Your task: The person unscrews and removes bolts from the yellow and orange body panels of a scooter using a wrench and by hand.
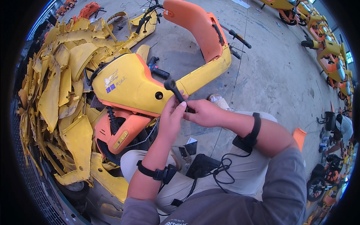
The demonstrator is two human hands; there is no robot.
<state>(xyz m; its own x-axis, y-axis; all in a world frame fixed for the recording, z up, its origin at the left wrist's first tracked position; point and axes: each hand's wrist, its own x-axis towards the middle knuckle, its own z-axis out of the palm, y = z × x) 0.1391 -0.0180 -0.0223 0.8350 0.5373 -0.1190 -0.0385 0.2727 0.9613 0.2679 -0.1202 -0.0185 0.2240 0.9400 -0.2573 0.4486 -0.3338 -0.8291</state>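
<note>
Between my hands is a black bar with a round, ring-like head (171, 85), resembling a crank arm; its exact kind is unclear. My left hand (171, 114) is closed around its shank, with the head sticking up past the fingers. At its lower end my right hand (204, 113) pinches, fingertips against the left hand's. Just beyond lies a yellow and orange electric scooter (131, 84) on its side, a round dark hole in its yellow side panel close to my left hand. A black cordless power tool (159, 70) rests on the floor behind that panel.
Broken yellow plastic panels (75, 138) are heaped on the left. Rows of yellow and orange scooters (328, 50) line the right side, where another person (344, 127) bends down. A black cable (224, 167) hangs over my lap. An orange piece (299, 138) stands by my right elbow.
</note>
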